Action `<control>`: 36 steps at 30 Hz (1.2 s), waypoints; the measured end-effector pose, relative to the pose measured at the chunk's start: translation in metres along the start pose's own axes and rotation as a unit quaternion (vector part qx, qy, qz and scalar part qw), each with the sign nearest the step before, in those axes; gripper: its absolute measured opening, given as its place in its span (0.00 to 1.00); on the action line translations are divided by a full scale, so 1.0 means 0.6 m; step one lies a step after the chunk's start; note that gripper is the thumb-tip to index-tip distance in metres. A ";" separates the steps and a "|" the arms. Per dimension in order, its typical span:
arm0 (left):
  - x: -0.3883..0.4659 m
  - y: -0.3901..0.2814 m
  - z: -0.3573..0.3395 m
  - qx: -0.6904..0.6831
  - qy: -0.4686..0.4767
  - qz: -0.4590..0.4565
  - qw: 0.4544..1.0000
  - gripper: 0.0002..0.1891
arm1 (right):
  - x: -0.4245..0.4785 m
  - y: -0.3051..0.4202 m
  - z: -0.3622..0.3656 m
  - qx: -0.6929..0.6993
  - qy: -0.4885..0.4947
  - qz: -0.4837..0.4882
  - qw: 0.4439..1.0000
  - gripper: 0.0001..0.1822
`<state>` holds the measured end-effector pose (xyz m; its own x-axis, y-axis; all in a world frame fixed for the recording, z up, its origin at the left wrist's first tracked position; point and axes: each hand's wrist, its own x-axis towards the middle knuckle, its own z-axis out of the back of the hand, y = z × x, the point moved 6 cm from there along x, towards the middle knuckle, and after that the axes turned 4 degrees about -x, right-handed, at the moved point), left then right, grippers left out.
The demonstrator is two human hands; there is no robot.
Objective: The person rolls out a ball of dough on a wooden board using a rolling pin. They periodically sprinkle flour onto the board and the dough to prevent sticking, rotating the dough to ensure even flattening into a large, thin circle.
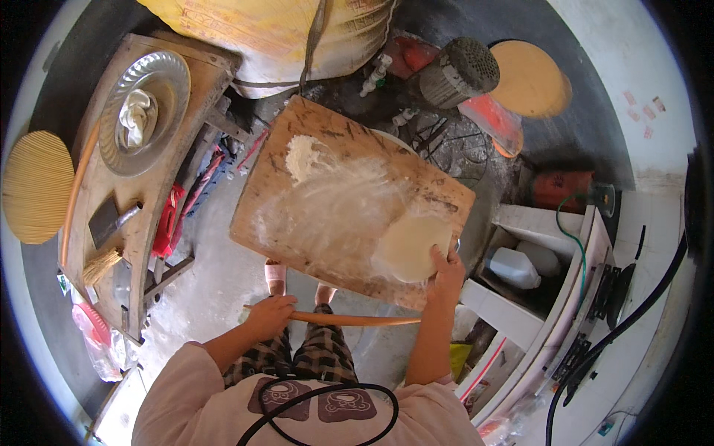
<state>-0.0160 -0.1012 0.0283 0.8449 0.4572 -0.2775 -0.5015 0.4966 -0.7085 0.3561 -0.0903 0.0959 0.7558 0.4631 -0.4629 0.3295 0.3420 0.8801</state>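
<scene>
A floured wooden board lies before me, with a heap of flour at its far left. On its near right part rests a round, flat sheet of dough. My right hand holds the dough's right edge, thumb on top. My left hand is closed around a long wooden rolling pin near its left end, in front of the board's near edge. The pin's right end reaches behind my right forearm or stops beside it; I cannot tell which.
On a wooden table at left are a glass dish with a white cloth, a dough scraper, a small straw brush and another long rod. Plastic jugs sit in a compartment at right. A large yellow sack stands beyond the board.
</scene>
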 end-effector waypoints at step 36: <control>0.011 -0.016 -0.024 0.001 0.050 0.016 0.999 0.12 | -0.015 -0.332 -0.174 -0.037 0.111 -0.101 0.988 0.11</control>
<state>-0.0025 -0.1136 0.0238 0.8427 0.3964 -0.3644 -0.5290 0.4836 -0.6973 0.2246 -0.0769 -0.0864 0.5340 0.5446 -0.6467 0.4118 0.5005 0.7615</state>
